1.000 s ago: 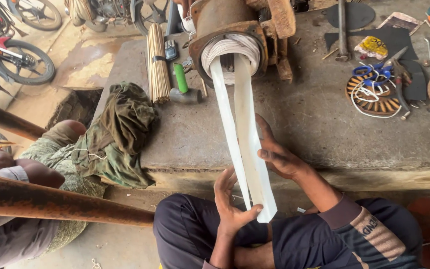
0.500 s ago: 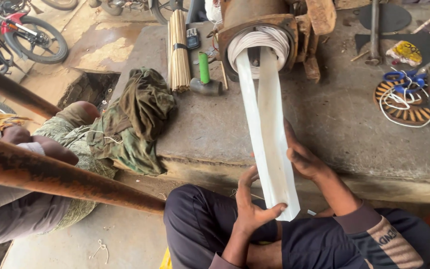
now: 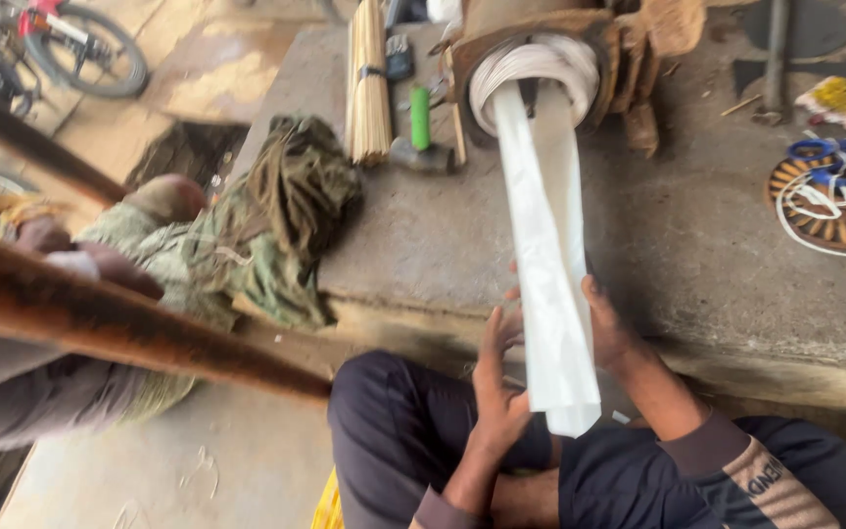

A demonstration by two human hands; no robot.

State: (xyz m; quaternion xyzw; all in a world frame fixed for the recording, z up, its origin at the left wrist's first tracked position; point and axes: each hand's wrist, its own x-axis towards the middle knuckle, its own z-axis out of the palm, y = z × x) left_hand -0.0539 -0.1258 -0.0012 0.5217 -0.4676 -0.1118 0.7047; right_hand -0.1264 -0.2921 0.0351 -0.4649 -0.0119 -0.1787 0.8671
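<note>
Rough concrete table (image 3: 697,255), bike (image 3: 70,44) at the far left, hammer (image 3: 421,132) and sticks (image 3: 368,83) near its far edge, left hand (image 3: 497,387) and right hand (image 3: 607,328) both clasping the white strip (image 3: 550,284).

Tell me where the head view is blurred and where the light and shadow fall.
Head view: motion blur smears the rusty pipe at left and softens both hands; the white strip between left hand and right hand reads bright, near washed out; even daylight on the concrete slab, darker shadow under its front edge.
</note>
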